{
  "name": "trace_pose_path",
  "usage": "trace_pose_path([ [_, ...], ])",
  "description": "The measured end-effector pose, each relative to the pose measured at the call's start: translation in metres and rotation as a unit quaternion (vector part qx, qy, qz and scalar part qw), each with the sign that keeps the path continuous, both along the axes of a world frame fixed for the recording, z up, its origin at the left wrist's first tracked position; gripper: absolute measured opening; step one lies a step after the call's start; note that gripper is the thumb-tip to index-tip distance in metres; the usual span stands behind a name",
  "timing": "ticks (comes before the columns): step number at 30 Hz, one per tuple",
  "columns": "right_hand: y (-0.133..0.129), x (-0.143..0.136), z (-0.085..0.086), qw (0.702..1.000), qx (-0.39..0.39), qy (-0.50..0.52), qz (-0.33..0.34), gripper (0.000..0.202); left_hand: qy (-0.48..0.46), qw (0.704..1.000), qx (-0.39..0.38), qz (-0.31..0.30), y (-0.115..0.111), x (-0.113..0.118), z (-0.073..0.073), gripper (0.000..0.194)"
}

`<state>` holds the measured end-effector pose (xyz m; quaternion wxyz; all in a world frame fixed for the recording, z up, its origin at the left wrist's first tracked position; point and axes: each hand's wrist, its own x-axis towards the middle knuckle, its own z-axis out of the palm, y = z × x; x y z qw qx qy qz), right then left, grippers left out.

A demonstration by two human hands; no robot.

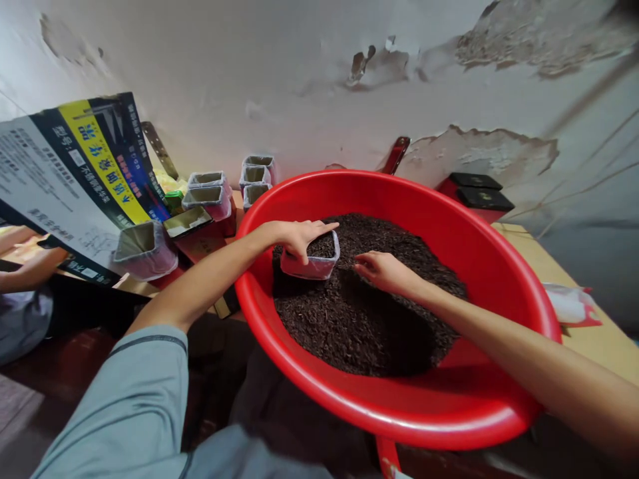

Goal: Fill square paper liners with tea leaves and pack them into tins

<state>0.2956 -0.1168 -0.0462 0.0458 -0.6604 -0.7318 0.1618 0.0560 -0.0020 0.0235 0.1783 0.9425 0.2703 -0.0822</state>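
A big red plastic basin [499,266] holds a heap of dark, shredded leaves [329,332] that look like loose tea. On the heap stands a small square container with a clear plastic liner [312,268], filled with the same dark leaves. My left hand [302,238] lies across its far left side, thumb over the near part and fingers along the back rim, holding it. Just to its right, low over the leaves, my right hand [382,269] has its fingers curled together. Whatever they may hold is hidden.
Several plastic-lined containers [207,196] stand left of the basin, one larger-looking lined container [144,249] closer. A printed cardboard sheet [84,173] leans at left, near another person's arm [30,266]. Black-lidded red boxes [476,193] and a plastic bag [569,305] sit right.
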Motion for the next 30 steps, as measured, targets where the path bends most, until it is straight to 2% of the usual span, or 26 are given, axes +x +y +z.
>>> trace_pose_path([
  [2,0.002,-0.005,0.001,0.995,-0.020,0.084,-0.047,0.041,-0.013,1.000,-0.011,0.010,0.009,-0.006,0.004,0.127],
  [4,0.004,-0.011,-0.001,0.970,-0.070,0.209,-0.101,0.041,-0.059,0.994,-0.028,0.086,0.015,-0.018,0.005,0.115],
  [6,0.009,-0.020,-0.004,0.919,-0.115,0.343,-0.156,0.043,-0.102,0.969,-0.067,0.215,0.018,-0.032,0.004,0.097],
  [8,0.015,-0.032,-0.007,0.858,-0.144,0.450,-0.203,0.044,-0.085,0.937,-0.143,0.306,0.018,-0.041,-0.002,0.093],
  [9,0.019,-0.038,-0.008,0.832,-0.160,0.483,-0.220,0.043,-0.059,0.926,-0.191,0.322,0.017,-0.044,-0.006,0.095],
  [11,0.026,-0.050,-0.010,0.801,-0.194,0.515,-0.235,0.038,-0.008,0.908,-0.286,0.306,0.015,-0.046,-0.015,0.098],
  [14,0.035,-0.060,-0.011,0.790,-0.225,0.518,-0.239,0.033,-0.009,0.884,-0.373,0.282,0.014,-0.046,-0.026,0.101],
  [16,0.037,-0.060,-0.009,0.786,-0.225,0.522,-0.246,0.024,-0.035,0.862,-0.406,0.303,0.013,-0.047,-0.029,0.100],
  [17,0.037,-0.059,-0.007,0.783,-0.220,0.527,-0.247,0.019,-0.054,0.847,-0.417,0.326,0.013,-0.048,-0.029,0.095],
  [19,0.037,-0.056,0.002,0.777,-0.199,0.546,-0.243,0.020,-0.106,0.814,-0.432,0.372,0.012,-0.051,-0.025,0.070],
  [21,0.036,-0.055,0.015,0.764,-0.156,0.578,-0.240,0.036,-0.167,0.799,-0.423,0.393,0.009,-0.053,-0.018,0.037],
  [22,0.037,-0.056,0.023,0.760,-0.129,0.591,-0.238,0.045,-0.194,0.801,-0.406,0.395,0.007,-0.054,-0.014,0.031],
  [24,0.039,-0.058,0.039,0.762,-0.064,0.602,-0.229,0.054,-0.236,0.816,-0.346,0.398,0.005,-0.054,-0.004,0.047],
  [26,0.042,-0.058,0.056,0.780,0.016,0.591,-0.206,0.054,-0.260,0.843,-0.266,0.389,0.006,-0.054,0.009,0.062],
  [28,0.042,-0.055,0.071,0.803,0.128,0.553,-0.182,0.048,-0.276,0.875,-0.178,0.355,0.008,-0.057,0.024,0.063],
  [30,0.039,-0.050,0.083,0.828,0.248,0.476,-0.161,0.046,-0.302,0.894,-0.087,0.319,0.011,-0.061,0.040,0.053],
])
